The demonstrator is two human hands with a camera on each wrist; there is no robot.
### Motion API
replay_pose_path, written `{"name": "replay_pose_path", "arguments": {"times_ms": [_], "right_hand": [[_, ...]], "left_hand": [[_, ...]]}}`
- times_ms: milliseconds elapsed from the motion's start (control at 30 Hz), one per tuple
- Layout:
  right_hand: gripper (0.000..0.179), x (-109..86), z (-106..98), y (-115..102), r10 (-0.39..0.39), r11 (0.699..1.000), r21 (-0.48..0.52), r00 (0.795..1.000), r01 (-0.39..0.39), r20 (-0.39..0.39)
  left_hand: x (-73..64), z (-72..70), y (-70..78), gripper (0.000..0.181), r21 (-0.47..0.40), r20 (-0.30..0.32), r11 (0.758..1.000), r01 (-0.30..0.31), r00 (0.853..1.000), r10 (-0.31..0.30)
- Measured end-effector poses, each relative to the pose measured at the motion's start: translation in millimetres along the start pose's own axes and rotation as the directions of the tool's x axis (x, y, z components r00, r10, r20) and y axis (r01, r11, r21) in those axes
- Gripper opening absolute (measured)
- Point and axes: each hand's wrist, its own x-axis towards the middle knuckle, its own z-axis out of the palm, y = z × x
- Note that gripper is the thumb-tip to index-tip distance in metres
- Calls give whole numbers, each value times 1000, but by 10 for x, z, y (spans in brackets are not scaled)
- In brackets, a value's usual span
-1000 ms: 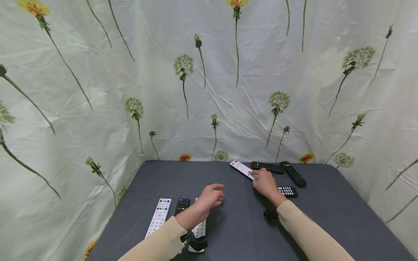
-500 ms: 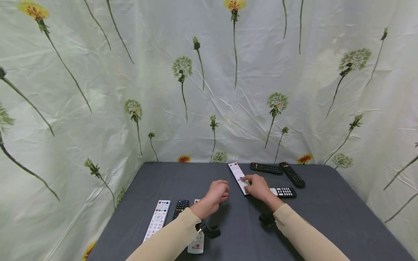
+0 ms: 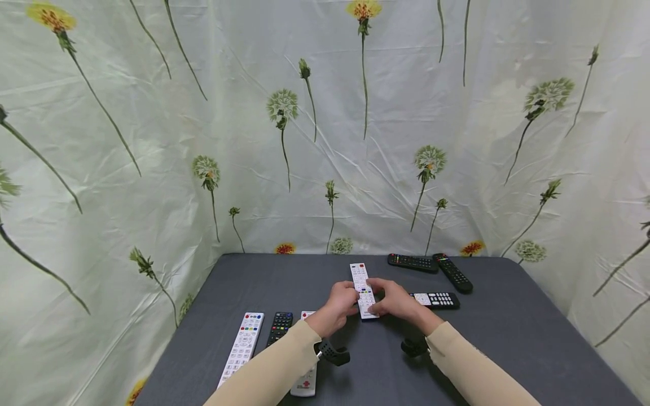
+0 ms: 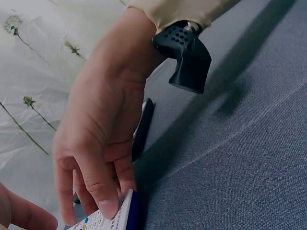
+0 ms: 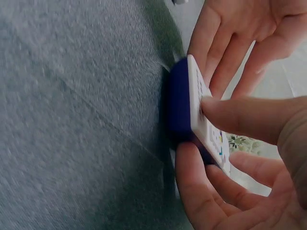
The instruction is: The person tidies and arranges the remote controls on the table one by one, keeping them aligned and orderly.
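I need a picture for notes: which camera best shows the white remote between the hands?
The head view: most of the white remote shows, face up. The left wrist view catches just one end; the right wrist view shows its blue end close up, face slanted.

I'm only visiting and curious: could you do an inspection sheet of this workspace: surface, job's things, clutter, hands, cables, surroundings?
Surface: gray table, woven-looking, with a faint pale line in both wrist views.
Job's things: white-faced remote with dark blue sides, keys facing up.
Clutter: on the left, a white remote, a black remote and a second white remote; on the right, a crosswise black remote, a slanting black remote and a black-and-white remote.
Hands: right hand grips the white-faced remote; left hand is at its left edge, contact unclear.
Cables: nothing seen.
Surroundings: creased, flower-printed curtain behind the table.
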Motion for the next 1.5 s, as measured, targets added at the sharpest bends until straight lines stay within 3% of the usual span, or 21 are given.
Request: {"name": "replay_pose_path", "arguments": {"times_ms": [300, 700, 967, 1233, 1500], "right_hand": [[80, -63, 3, -16, -8, 987, 159, 996, -7, 94], [76, -147, 37, -47, -54, 981, 187, 998, 48, 31], [74, -270, 27, -175, -91, 973, 213, 996, 88, 6], [75, -427, 25, -234, -153, 958, 255, 985, 128, 83], [74, -579, 215, -225, -152, 956, 271, 978, 108, 144]], "left_hand": [[36, 1, -19, 63, -31, -1, 999, 39, 999, -39], [-76, 22, 78, 61, 20, -42, 1000, -4, 999, 4], [-257, -12, 222, 57, 72, -54, 997, -6, 998, 10], [-473, -85, 286, 55, 86, -16, 996, -5, 1000, 6], [-719, -301, 192, 56, 44, 60, 998, 49, 997, -52]]}}
